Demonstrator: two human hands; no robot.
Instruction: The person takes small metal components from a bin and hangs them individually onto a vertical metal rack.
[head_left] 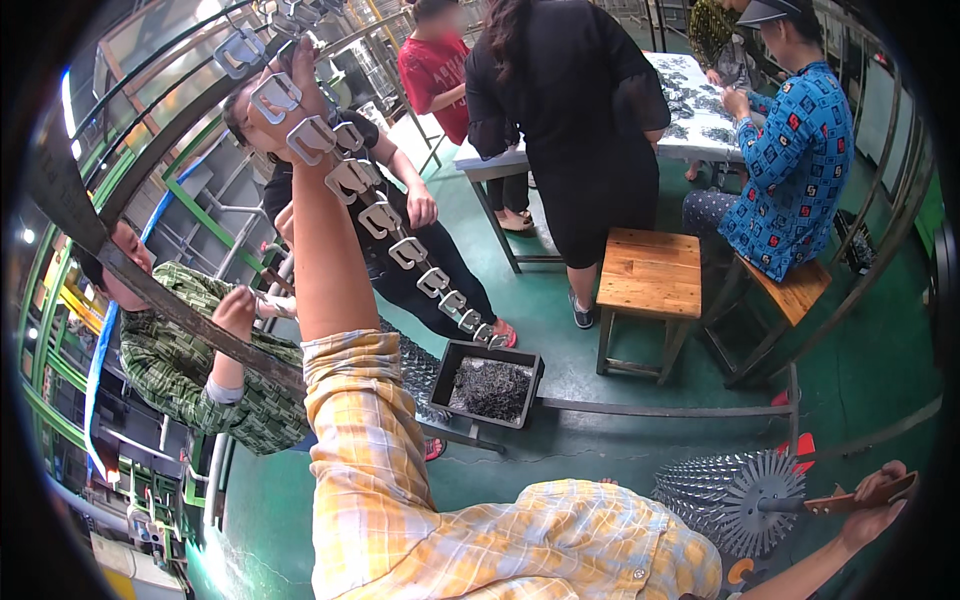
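Observation:
My left hand (290, 115) is raised at the upper left, the arm in a rolled yellow plaid sleeve. It is beside a long row of silver buckle-shaped metal pieces (380, 218), which runs from the top left down to the middle. Some of these pieces cross in front of the hand, so the grip of its fingers is unclear. At the lower right, my right hand (868, 512) has its fingers round a flat brown bar (860, 494). This bar lies at the end of a shaft through a slotted metal disc (765, 503) on a spiky metal roll.
A black tray (446, 378) of small dark pieces stands near the row's lower end. A dark metal bar (190, 320) slants across the left. Several people work nearby, one in a green patterned shirt (180, 375). Wooden stools (650, 270) and a white-topped table (690, 145) stand beyond.

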